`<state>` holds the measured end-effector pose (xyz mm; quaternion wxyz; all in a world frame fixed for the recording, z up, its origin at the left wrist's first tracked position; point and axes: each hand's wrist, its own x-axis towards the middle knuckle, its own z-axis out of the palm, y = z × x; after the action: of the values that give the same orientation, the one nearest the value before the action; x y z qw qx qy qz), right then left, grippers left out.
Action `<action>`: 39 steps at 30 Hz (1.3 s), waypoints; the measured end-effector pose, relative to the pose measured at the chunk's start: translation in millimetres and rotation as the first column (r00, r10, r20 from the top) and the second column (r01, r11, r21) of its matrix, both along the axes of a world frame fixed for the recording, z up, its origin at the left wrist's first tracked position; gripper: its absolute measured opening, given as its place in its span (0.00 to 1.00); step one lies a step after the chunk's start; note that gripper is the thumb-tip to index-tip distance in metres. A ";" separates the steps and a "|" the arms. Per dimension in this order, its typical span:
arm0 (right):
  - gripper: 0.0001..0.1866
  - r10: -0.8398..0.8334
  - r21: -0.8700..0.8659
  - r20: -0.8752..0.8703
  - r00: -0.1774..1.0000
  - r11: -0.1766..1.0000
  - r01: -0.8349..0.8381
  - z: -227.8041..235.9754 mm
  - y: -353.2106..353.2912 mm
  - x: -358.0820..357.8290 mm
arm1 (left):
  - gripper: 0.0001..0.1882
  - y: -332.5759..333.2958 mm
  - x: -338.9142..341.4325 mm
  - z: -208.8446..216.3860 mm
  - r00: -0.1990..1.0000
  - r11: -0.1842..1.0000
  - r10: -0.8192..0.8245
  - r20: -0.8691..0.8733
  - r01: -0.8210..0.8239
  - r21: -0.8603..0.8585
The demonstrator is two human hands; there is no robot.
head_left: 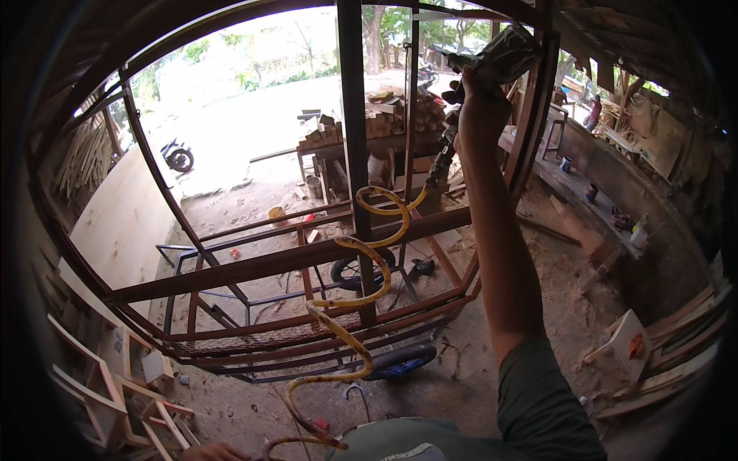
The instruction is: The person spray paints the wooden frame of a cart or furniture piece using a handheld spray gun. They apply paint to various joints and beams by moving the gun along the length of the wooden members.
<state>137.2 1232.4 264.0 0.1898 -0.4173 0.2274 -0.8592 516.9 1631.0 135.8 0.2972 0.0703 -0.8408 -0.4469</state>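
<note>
My right hand [483,115], raised at the upper right, is closed round the handle of a spray gun [503,58]. Its top looks wrapped in dark plastic, and it is near the upright of a brown metal frame [354,115]. From the fitting below the grip, a yellow coiled air hose [367,301] winds down toward my body. The frame stands before me, with mesh [254,343] along its lower side and wheels below. At the bottom edge shows a small part of my left hand [215,452], close to the hose's lower end; its fingers are mostly cut off.
A stack of cut wood [369,127] sits on a bench beyond the frame. Pale wooden frames [100,392] lie at lower left, beside a leaning plywood sheet [123,219]. Along the right runs a long bench [573,188] with cans; boards [676,353] are piled nearer.
</note>
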 end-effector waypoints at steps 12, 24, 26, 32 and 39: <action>0.17 -0.845 -0.442 -0.448 0.292 0.493 0.749 -2.4 26.0 -47.5 | 0.16 -10.4 11.1 1.5 0.996 0.996 -0.089 0.027 0.089 -0.003; 0.13 -0.480 -0.203 -0.306 0.822 0.876 0.437 2.9 18.5 -36.7 | 0.18 -11.6 4.2 3.7 0.995 0.995 -0.080 0.054 0.083 -0.052; 0.13 -0.395 -0.174 -0.284 0.874 0.917 0.358 -0.2 22.7 -24.9 | 0.18 -9.9 1.8 3.9 0.996 0.995 -0.071 0.058 0.074 -0.059; 0.12 -0.261 -0.124 -0.297 0.918 0.964 0.234 -7.7 38.2 -7.9 | 0.17 -4.9 -3.8 -0.1 0.998 0.998 -0.052 0.026 0.053 -0.045; 0.13 -0.265 -0.160 -0.290 0.920 0.961 0.226 -8.2 38.2 -9.3 | 0.17 -2.1 -9.3 -0.4 0.999 0.998 -0.041 0.011 0.042 -0.052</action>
<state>127.9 1270.6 255.7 0.0164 -0.5254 0.2511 -0.8128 507.6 1628.9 135.3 0.2853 0.0472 -0.8551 -0.4303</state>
